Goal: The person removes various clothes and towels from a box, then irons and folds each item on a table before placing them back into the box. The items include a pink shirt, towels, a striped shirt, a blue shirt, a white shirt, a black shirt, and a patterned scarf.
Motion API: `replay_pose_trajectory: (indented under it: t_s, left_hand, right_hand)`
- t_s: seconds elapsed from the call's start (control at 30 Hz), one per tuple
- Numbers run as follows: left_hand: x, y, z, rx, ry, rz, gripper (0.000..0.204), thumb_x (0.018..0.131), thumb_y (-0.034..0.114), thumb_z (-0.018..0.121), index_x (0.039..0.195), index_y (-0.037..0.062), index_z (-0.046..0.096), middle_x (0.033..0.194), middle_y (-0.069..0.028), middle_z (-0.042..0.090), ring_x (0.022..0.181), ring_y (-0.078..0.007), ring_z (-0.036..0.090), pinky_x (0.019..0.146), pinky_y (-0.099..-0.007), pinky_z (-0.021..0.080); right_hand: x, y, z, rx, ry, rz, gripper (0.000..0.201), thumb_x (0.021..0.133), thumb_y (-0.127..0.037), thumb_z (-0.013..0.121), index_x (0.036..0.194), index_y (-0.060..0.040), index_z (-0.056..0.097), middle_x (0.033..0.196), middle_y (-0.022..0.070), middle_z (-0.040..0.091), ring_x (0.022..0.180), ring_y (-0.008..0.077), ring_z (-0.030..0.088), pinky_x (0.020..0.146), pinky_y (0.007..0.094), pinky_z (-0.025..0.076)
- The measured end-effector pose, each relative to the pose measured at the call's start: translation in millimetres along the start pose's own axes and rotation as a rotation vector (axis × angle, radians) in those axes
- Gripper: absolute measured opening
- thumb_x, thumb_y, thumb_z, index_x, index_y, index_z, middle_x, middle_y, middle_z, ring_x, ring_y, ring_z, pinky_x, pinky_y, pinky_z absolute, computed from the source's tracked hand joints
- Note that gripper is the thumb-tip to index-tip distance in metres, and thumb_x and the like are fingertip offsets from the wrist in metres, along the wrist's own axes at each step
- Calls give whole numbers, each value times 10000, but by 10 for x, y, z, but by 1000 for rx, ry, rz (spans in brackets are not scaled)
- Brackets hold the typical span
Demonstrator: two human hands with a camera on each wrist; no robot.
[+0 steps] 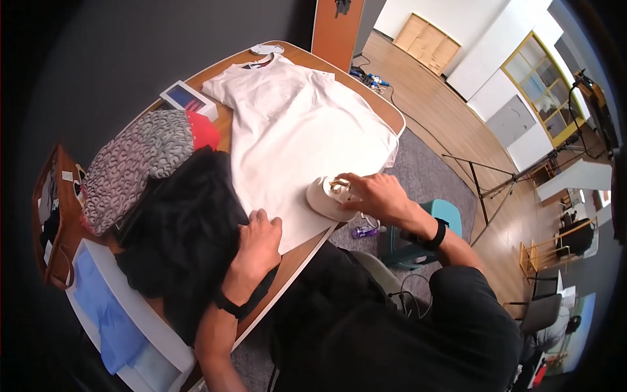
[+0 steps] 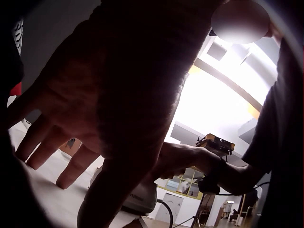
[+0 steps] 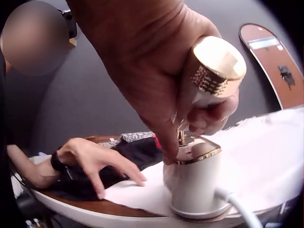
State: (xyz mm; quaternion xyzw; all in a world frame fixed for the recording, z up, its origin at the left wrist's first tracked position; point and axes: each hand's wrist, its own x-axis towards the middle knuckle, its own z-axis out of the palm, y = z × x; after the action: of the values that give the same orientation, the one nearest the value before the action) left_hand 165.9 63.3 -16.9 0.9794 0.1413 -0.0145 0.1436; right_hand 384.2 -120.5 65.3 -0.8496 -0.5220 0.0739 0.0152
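Observation:
A white T-shirt lies spread over the table, its hem toward the person. My right hand grips the handle of a small white iron with gold trim. In the right wrist view the iron's body stands on the shirt near the table edge, fingers wrapped around the handle, a pale cord trailing from its side. My left hand rests with extended fingers on the shirt's near left corner, beside a black cloth.
Left of the shirt are a patterned grey cushion-like bundle and a small box. An open white box with blue cloth is at the near left, a brown bag beyond. A teal stool stands right of the table.

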Motion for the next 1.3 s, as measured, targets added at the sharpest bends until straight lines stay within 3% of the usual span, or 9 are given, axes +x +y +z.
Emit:
replay_pose_trajectory:
  t_s: [0.17, 0.4, 0.63, 0.73, 0.83, 0.9, 1.03, 1.17, 1.3]
  left_hand:
    - [-13, -140, -46, -94, 18, 39, 318, 714, -23, 748, 1018, -33, 656, 1150, -238, 601, 1119, -421, 615, 904, -515, 544]
    - [-36, -18, 50, 19, 81, 10, 208, 756, -78, 675, 960, -37, 668, 1135, -235, 610, 1133, -400, 601, 873, -492, 562]
    - [-21, -24, 98, 22, 125, 17, 201, 772, -66, 674, 969, -26, 678, 1127, -229, 613, 1140, -386, 602, 870, -497, 562]
    - [-44, -25, 111, 10, 130, 19, 191, 780, -45, 678, 968, -16, 686, 1127, -221, 620, 1146, -377, 606, 875, -521, 557]
    - [-35, -26, 88, 53, 118, 0, 175, 792, -18, 682, 966, -3, 695, 1134, -204, 633, 1144, -362, 615, 879, -555, 549]
    - [-57, 3, 103, 130, 116, -49, 175, 805, 25, 691, 977, 19, 720, 1106, -171, 658, 1127, -326, 628, 912, -584, 528]
    - [-89, 73, 32, 260, 127, -119, 153, 794, 67, 733, 941, 39, 765, 1019, -113, 687, 1025, -269, 666, 882, -428, 503]
    - [-113, 90, -15, 251, 104, -99, 97, 773, 63, 739, 857, 60, 787, 985, -128, 689, 965, -271, 690, 846, -429, 532]
    - [-81, 71, 79, 230, 133, -95, 83, 739, 47, 741, 799, 68, 794, 904, -155, 695, 832, -284, 724, 728, -384, 566]
  right_hand:
    - [175, 741, -10, -48, 64, 233, 604, 820, -451, 812, 1341, -202, 636, 964, 151, 750, 886, 373, 731, 764, 473, 569]
    - [686, 2178, -38, -105, 173, 444, 580, 765, -528, 815, 1174, -131, 712, 988, 141, 760, 881, 342, 743, 765, 467, 582]
    - [915, 2371, -298, -1, 58, 678, 607, 728, -551, 830, 1116, -97, 720, 957, 123, 765, 931, 310, 740, 770, 447, 573]
    - [879, 2260, -258, -70, 103, 679, 566, 739, -499, 840, 1118, -95, 723, 962, 143, 763, 937, 336, 737, 773, 457, 574]
    - [757, 2120, -121, -309, 266, 380, 507, 752, -415, 836, 1113, -79, 721, 906, 137, 755, 817, 313, 735, 710, 430, 575]
    - [622, 1484, -312, -139, 260, 341, 497, 776, -381, 843, 1174, -115, 713, 962, 172, 750, 930, 377, 721, 783, 483, 559]
    - [545, 535, -479, 11, 133, 103, 551, 800, -393, 832, 1262, -134, 682, 956, 180, 746, 901, 376, 722, 782, 473, 555]
    - [589, -308, -554, 48, 22, -153, 606, 836, -447, 803, 1332, -137, 645, 929, 179, 746, 883, 379, 724, 774, 468, 559]
    - [897, -776, -256, -19, 9, -199, 568, 857, -431, 784, 1307, -114, 644, 888, 189, 738, 865, 386, 722, 755, 473, 558]
